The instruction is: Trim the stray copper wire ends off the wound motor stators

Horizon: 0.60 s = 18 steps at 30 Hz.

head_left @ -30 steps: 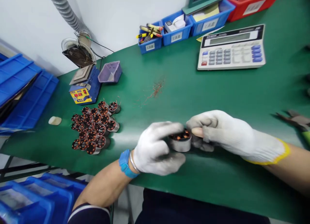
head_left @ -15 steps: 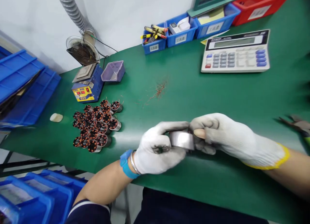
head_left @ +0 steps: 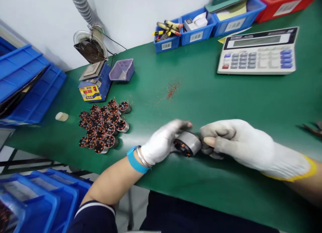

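In front of me is a motor stator, a silvery metal cylinder with a dark end and orange-copper windings facing left. My right hand, in a white knitted glove with greyed fingers and a bare thumb tip, is closed on its right end; the curled fingers hide what lies between them. At the stator's left side is my left hand, also gloved, its thumb and upper fingers stretched out over the top, loosely against it. Several similar stators stand grouped on the green table to the left.
Copper wire scraps lie mid-table. A calculator is at the back right, beside blue boxes and a red bin. A heating unit and purple tray stand back left; pliers lie at the right edge.
My left hand has loosened its grip and drawn slightly back, and the stator has tilted so its wound end shows. My right hand stays at its right end. The view has shifted slightly.
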{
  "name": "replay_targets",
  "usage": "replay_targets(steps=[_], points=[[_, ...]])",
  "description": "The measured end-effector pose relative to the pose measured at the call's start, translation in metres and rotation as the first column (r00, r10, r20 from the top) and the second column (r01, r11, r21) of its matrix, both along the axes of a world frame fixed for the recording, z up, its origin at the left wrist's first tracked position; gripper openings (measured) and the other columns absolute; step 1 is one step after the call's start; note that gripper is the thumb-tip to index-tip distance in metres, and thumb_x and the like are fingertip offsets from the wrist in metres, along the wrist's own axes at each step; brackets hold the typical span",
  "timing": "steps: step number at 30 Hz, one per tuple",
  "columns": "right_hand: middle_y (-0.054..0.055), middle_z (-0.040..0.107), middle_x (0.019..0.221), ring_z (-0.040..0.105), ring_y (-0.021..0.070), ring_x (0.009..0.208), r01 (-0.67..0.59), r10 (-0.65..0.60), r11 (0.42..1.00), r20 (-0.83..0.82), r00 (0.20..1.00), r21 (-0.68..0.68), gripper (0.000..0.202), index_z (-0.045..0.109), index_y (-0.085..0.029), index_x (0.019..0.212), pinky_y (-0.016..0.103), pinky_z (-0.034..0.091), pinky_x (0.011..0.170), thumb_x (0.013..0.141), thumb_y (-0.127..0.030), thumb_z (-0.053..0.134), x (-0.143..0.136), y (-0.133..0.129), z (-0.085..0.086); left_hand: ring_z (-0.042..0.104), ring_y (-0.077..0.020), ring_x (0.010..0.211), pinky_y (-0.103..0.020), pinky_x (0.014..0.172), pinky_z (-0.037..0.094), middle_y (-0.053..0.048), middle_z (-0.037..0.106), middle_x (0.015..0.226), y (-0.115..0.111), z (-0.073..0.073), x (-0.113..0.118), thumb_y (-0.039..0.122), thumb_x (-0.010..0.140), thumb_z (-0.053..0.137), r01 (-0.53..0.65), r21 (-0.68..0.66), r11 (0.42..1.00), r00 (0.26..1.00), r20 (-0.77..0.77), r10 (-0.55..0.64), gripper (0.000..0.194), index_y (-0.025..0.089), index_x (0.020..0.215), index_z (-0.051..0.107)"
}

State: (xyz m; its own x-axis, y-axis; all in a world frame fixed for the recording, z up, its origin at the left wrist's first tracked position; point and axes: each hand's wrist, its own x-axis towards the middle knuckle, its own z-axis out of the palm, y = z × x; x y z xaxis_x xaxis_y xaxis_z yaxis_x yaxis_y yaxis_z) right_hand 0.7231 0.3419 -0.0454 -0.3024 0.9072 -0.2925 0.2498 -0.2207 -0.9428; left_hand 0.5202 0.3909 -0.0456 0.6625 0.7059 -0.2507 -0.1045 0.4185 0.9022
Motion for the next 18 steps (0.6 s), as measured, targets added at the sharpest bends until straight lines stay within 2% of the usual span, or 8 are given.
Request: replay_targets(steps=[2,3,4,6,7,9,14,18], points=[[0.004,0.057,0.059,0.047,0.0135,0.052,-0.033,0.029,0.999,0.13,0.991,0.03,0.059,0.058,-0.018,0.065,0.026,0.039,0.047,0.075,-0.077,0.062,0.005,0.002,-0.002,0.073,-0.0264,0.092,-0.046,0.082,0.062,-0.008,0.072,0.093,0.001,-0.006,0.0,0.045,0.084,0.069,0.177,0.075,0.981,0.974,-0.159,-0.164,0.037,0.017,0.107,0.063],[0.004,0.057,0.059,0.048,0.0142,0.053,-0.048,0.035,0.997,0.222,0.974,0.056,0.057,0.058,-0.019,0.065,0.027,0.038,0.049,0.076,-0.074,0.059,0.007,0.003,-0.004,0.072,-0.0258,0.095,-0.046,0.088,0.06,-0.008,0.072,0.096,0.001,-0.009,0.0,0.039,0.081,0.071,0.205,0.219,0.954,0.961,-0.232,-0.153,0.037,0.018,0.11,0.062],[0.004,0.058,0.061,0.049,0.0152,0.055,-0.062,0.033,0.995,0.309,0.95,0.082,0.054,0.058,-0.019,0.065,0.028,0.039,0.05,0.078,-0.072,0.057,0.009,0.005,-0.006,0.071,-0.0255,0.101,-0.046,0.094,0.058,-0.009,0.072,0.103,0.001,-0.014,0.0,0.034,0.079,0.071,0.196,0.412,0.89,0.956,-0.283,-0.079,0.036,0.018,0.111,0.062],[0.004,0.061,0.065,0.053,0.0175,0.06,-0.095,0.034,0.989,0.445,0.895,0.116,0.05,0.061,-0.02,0.07,0.03,0.041,0.054,0.079,-0.068,0.051,0.012,0.009,-0.009,0.067,-0.026,0.111,-0.045,0.102,0.055,-0.011,0.068,0.116,0.002,-0.023,0.001,0.027,0.077,0.07,0.169,0.735,0.657,0.939,-0.322,0.12,0.032,0.019,0.107,0.063],[0.004,0.062,0.067,0.054,0.0182,0.062,-0.114,0.041,0.986,0.49,0.87,0.121,0.048,0.062,-0.02,0.072,0.031,0.041,0.056,0.08,-0.066,0.048,0.012,0.011,-0.01,0.066,-0.027,0.112,-0.045,0.101,0.056,-0.012,0.067,0.119,0.002,-0.027,0.002,0.025,0.077,0.067,0.179,0.816,0.549,0.924,-0.332,0.192,0.03,0.019,0.106,0.062],[0.003,0.063,0.07,0.054,0.0178,0.064,-0.159,0.079,0.982,0.544,0.835,0.101,0.044,0.062,-0.021,0.075,0.031,0.04,0.057,0.081,-0.061,0.044,0.012,0.013,-0.011,0.068,-0.029,0.108,-0.047,0.095,0.058,-0.015,0.067,0.117,0.003,-0.033,0.004,0.026,0.079,0.063,0.235,0.871,0.432,0.893,-0.37,0.258,0.03,0.016,0.108,0.061],[0.001,0.057,0.064,0.045,0.0129,0.057,-0.214,0.191,0.977,0.528,0.827,-0.018,0.045,0.058,-0.021,0.072,0.028,0.035,0.054,0.088,-0.06,0.044,0.033,0.014,-0.001,0.067,-0.0343,0.109,-0.053,0.097,0.056,-0.016,0.069,0.119,0.009,-0.034,0.008,0.028,0.073,0.065,0.336,0.843,0.419,0.85,-0.463,0.252,0.056,0.012,0.127,0.056],[0.006,0.06,0.062,0.052,0.0163,0.053,-0.053,0.086,0.994,0.389,0.917,-0.094,0.069,0.059,-0.021,0.065,0.031,0.046,0.052,0.065,-0.09,0.057,0.06,0.021,0.011,0.065,-0.0312,0.119,-0.048,0.105,0.053,-0.015,0.067,0.13,0.021,-0.031,-0.001,0.02,0.07,0.064,0.378,0.773,0.51,0.892,-0.452,0.025,0.076,0.015,0.143,0.045]])
